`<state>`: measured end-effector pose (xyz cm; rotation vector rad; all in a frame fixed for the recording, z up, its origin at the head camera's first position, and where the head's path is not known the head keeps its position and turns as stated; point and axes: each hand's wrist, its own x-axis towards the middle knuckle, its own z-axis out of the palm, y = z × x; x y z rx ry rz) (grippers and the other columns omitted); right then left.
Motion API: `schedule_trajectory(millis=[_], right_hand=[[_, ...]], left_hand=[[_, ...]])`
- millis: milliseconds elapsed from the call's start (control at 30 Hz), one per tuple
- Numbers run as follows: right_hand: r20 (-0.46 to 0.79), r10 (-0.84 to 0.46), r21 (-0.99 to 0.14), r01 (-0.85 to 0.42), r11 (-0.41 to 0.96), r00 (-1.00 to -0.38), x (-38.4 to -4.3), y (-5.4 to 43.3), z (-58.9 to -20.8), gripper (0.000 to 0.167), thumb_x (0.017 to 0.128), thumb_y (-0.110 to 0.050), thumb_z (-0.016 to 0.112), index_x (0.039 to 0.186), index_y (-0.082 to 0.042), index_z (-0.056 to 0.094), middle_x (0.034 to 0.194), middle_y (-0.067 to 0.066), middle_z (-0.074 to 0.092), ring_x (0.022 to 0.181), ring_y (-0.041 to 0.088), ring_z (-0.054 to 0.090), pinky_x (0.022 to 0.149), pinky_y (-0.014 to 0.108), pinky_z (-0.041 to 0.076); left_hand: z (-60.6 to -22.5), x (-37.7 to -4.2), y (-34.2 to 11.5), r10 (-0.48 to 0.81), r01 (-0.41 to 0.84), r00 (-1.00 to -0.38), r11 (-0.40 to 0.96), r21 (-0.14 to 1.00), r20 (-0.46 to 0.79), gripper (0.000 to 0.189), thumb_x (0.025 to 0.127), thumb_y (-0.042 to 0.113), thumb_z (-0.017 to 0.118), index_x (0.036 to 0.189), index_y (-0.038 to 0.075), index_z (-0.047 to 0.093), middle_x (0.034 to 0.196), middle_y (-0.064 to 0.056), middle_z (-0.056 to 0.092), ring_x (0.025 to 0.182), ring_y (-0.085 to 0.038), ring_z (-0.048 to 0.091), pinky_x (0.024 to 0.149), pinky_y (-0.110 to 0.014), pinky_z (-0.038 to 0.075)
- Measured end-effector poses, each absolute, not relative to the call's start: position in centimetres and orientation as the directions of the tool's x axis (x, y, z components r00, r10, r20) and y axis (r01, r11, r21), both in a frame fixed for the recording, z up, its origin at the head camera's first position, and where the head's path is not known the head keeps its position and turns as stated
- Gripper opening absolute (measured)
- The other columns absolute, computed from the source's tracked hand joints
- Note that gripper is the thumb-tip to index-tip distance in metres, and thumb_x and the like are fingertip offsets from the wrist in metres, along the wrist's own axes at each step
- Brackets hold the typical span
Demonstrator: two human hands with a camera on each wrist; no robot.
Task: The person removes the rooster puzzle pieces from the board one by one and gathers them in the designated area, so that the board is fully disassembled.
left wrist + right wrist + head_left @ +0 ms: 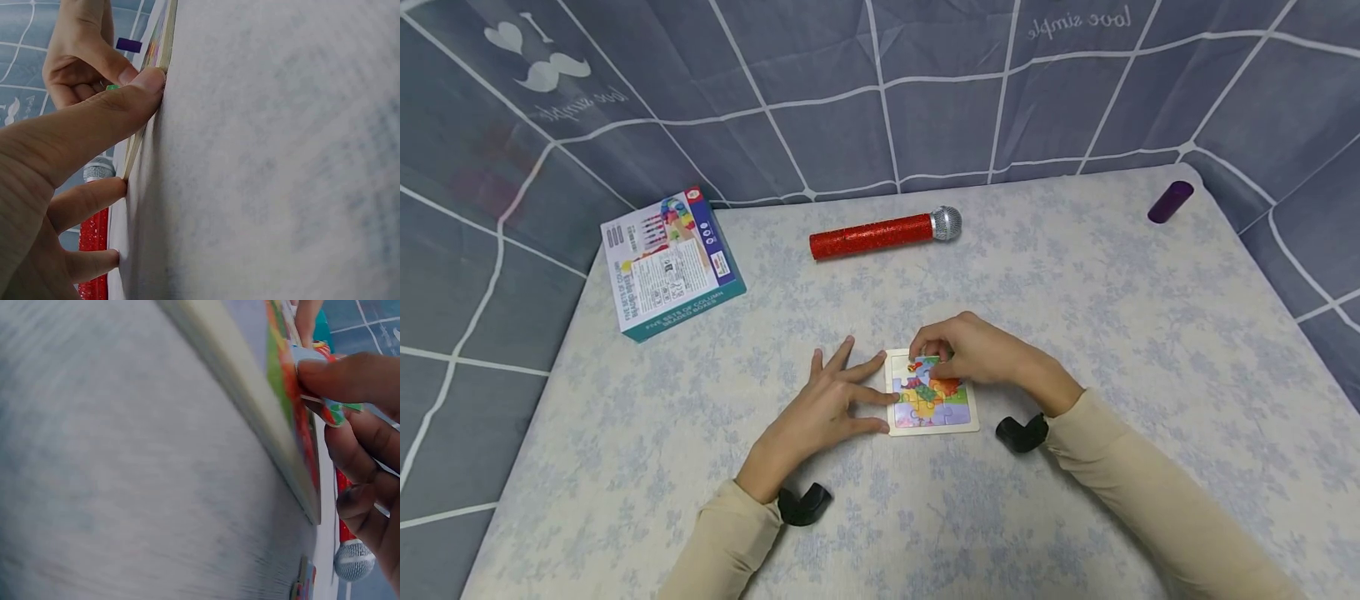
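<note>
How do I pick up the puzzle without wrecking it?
I'd hold the puzzle by its pale border, on the left and right edges, with one hand coming in from each side. It's flat and thin, and the border surrounds the picture pieces, so you needn't grab those. The left hand touches the left edge. Keep it level, or pieces might slip out.

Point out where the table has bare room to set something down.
Between the red microphone and purple cylinder; also between the beaded-boxes carton and left hand. Crowded: around the jigsaw puzzle, under the right hand.
</note>
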<state>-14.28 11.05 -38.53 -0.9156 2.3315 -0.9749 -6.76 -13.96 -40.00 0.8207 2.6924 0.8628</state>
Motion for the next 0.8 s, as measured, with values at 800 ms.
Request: schedule_trajectory(millis=[800], right_hand=[[-0.162, -0.71, -0.777, -0.355, 0.52, -0.686, -14.19, 11.21, -38.56, 0.021, 0.088, -0.004, 0.068, 0.109, -0.006, 0.07, 0.083, -0.004, 0.066, 0.07, 0.011, 0.057, 0.063, 0.026, 0.049]], left_hand=[[-40.09, -6.73, -13.94, 0.561, 0.454, -0.828, 0.672, 0.585, -0.002, 0.038, 0.075, 0.029, 0.086, 0.111, 0.022, 0.078, 0.149, -0.008, 0.045, 0.146, -0.046, 0.012, 0.106, -0.075, 0.002]])
